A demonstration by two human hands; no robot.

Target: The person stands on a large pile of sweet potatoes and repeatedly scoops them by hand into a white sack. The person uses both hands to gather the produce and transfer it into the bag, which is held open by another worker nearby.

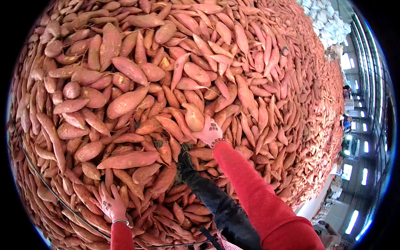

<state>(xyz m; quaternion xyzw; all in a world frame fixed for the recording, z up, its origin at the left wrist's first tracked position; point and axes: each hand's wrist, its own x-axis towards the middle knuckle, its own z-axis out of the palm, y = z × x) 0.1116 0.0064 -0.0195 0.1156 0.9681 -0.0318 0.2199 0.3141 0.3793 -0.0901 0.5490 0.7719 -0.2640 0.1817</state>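
Note:
A large heap of reddish sweet potatoes fills most of the view around both hands. My right hand, in a pale pink glove with a dark print, reaches to the middle of the heap. Its fingers are closed on a plump, paler sweet potato; the fingertips are partly hidden behind it. At the lower left, my left hand, gloved alike, rests on sweet potatoes with its fingers spread. It grips nothing that I can see. Both sleeves are red, and a band circles each wrist.
A leg in dark trousers stands among the sweet potatoes between my arms. A thin green cable crosses the heap at left. White sacks are piled at the far upper right. A person in blue is far off at right.

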